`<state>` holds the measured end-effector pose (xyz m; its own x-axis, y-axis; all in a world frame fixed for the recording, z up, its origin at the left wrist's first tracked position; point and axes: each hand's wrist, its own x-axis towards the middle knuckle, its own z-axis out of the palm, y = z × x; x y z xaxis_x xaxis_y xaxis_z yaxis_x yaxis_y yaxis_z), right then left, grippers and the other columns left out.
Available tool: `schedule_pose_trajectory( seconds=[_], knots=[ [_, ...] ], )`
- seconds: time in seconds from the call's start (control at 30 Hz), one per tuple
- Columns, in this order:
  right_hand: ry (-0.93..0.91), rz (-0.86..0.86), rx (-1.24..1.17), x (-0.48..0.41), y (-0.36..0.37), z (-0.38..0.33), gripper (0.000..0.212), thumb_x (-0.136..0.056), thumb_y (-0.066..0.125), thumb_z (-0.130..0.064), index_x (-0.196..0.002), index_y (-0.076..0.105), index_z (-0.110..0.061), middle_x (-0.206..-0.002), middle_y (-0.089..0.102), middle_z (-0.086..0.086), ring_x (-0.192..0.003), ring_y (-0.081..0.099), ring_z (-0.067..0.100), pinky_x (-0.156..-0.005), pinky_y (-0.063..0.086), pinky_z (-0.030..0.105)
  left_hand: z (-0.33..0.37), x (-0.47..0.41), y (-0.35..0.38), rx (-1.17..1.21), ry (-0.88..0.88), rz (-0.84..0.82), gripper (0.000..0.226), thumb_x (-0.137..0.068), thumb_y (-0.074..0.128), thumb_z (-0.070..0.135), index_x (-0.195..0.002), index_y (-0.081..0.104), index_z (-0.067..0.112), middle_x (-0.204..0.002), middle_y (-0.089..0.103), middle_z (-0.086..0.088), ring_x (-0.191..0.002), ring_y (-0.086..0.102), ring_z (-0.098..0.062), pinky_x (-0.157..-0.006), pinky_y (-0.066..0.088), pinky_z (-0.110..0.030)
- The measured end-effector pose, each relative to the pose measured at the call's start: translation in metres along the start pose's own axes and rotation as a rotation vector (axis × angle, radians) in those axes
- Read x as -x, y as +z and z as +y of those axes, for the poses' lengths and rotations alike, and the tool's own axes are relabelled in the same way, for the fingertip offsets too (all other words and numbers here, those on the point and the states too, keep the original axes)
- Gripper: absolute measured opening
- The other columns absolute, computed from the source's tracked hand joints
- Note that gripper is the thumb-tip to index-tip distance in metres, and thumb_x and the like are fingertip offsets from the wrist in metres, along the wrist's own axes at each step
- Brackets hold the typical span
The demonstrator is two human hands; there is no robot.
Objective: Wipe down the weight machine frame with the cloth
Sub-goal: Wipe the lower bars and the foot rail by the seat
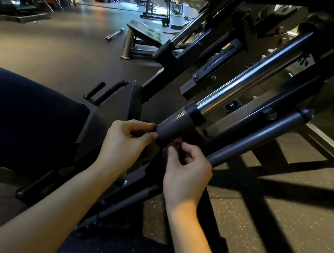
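The weight machine frame [252, 78] slants up to the right, with a chrome guide rail [250, 77] ending in a grey sleeve [175, 123]. A dark maroon cloth [175, 145] shows only as a small fold under the sleeve's lower end, mostly hidden in shadow. My left hand [126, 142] is at the sleeve's end with thumb and fingers curled, pinching a dark edge that looks like the cloth. My right hand [186, 170] is just below the sleeve and pinches the cloth between thumb and forefinger.
A second grey tube [254, 141] runs parallel to the right of my right hand. The dark padded seat [22, 117] fills the left, with black handles [103, 93] beyond it. An incline bench [145, 37] and a loose bar [114, 34] lie on the rubber floor further off.
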<state>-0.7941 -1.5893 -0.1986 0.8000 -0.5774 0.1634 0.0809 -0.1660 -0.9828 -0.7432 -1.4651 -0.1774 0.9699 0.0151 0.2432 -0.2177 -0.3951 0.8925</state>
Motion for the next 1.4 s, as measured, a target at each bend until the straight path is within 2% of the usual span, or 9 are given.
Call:
schedule_pose_trajectory(
  seconds=[0.13,0.23,0.4,0.5,0.67,0.8,0.9,1.23,1.4],
  knots=[
    [0.019,0.051,-0.040,-0.014,-0.013,-0.009,0.028,-0.092,0.073,-0.020,-0.119,0.068,-0.020,-0.101,0.059,-0.021,-0.092,0.061,-0.004,-0.078,0.047,0.002,0.004,-0.003,-0.001,-0.003,-0.035,-0.013,0.026,-0.090,0.076,0.025,-0.114,0.075,0.033,-0.102,0.074,0.016,-0.090,0.068,0.006,-0.075,0.056,-0.018],
    [0.003,0.130,-0.144,-0.024,-0.011,-0.013,0.026,-0.090,0.076,-0.019,-0.115,0.069,-0.018,-0.111,0.069,-0.003,-0.104,0.067,0.010,-0.080,0.049,0.004,0.004,-0.005,-0.001,0.014,-0.044,0.001,0.024,-0.089,0.077,0.024,-0.112,0.077,0.030,-0.098,0.075,0.014,-0.087,0.070,0.001,-0.075,0.059,-0.020],
    [0.093,-0.075,-0.092,0.002,0.007,0.002,0.024,-0.089,0.075,-0.014,-0.110,0.068,-0.026,-0.105,0.071,-0.007,-0.096,0.069,0.001,-0.070,0.048,0.001,0.001,-0.004,-0.001,-0.020,-0.017,-0.021,0.023,-0.090,0.075,0.026,-0.112,0.075,0.035,-0.103,0.072,0.018,-0.094,0.066,0.006,-0.078,0.052,-0.018],
    [0.047,0.067,-0.179,-0.017,-0.002,-0.011,0.026,-0.090,0.074,-0.018,-0.113,0.066,-0.026,-0.104,0.064,-0.016,-0.095,0.062,-0.006,-0.071,0.043,-0.004,0.001,-0.006,-0.002,-0.027,-0.027,-0.039,0.024,-0.090,0.075,0.025,-0.112,0.075,0.034,-0.102,0.073,0.018,-0.092,0.067,0.008,-0.076,0.054,-0.017],
    [0.046,-0.048,-0.097,-0.006,0.006,0.001,0.021,-0.088,0.077,-0.018,-0.105,0.068,-0.027,-0.101,0.072,-0.005,-0.091,0.070,0.001,-0.073,0.055,0.009,0.001,-0.006,-0.002,-0.023,-0.003,-0.035,0.022,-0.090,0.075,0.024,-0.109,0.074,0.036,-0.100,0.072,0.019,-0.093,0.066,0.008,-0.078,0.053,-0.017],
    [-0.008,0.054,-0.206,-0.012,0.006,-0.006,0.022,-0.090,0.075,-0.015,-0.106,0.065,-0.027,-0.108,0.069,-0.007,-0.098,0.068,0.001,-0.077,0.052,0.005,0.000,-0.007,-0.002,-0.021,0.004,-0.033,0.022,-0.089,0.076,0.024,-0.107,0.075,0.036,-0.099,0.073,0.019,-0.092,0.067,0.007,-0.079,0.055,-0.019],
    [-0.039,0.028,-0.152,-0.012,0.005,-0.005,0.022,-0.089,0.075,-0.015,-0.101,0.063,-0.030,-0.108,0.070,-0.003,-0.094,0.069,-0.003,-0.079,0.057,0.012,0.001,-0.008,-0.003,-0.027,0.005,-0.046,0.022,-0.090,0.075,0.024,-0.106,0.073,0.038,-0.099,0.072,0.020,-0.093,0.066,0.009,-0.073,0.053,-0.013],
    [0.042,-0.085,-0.109,-0.013,0.002,-0.006,0.026,-0.088,0.077,-0.017,-0.090,0.061,-0.037,-0.094,0.069,-0.010,-0.080,0.066,-0.007,-0.067,0.051,0.005,0.005,-0.004,-0.004,-0.007,-0.034,-0.049,0.023,-0.090,0.074,0.023,-0.111,0.074,0.034,-0.102,0.072,0.015,-0.091,0.067,0.008,-0.067,0.053,-0.010],
    [-0.082,0.064,-0.193,-0.020,-0.002,-0.012,0.025,-0.090,0.075,-0.016,-0.096,0.059,-0.034,-0.095,0.062,-0.018,-0.091,0.061,-0.016,-0.079,0.047,0.002,0.009,-0.004,-0.005,0.038,-0.081,-0.058,0.021,-0.090,0.075,0.021,-0.106,0.076,0.034,-0.101,0.074,0.013,-0.091,0.070,0.002,-0.077,0.058,-0.022]
  ],
)
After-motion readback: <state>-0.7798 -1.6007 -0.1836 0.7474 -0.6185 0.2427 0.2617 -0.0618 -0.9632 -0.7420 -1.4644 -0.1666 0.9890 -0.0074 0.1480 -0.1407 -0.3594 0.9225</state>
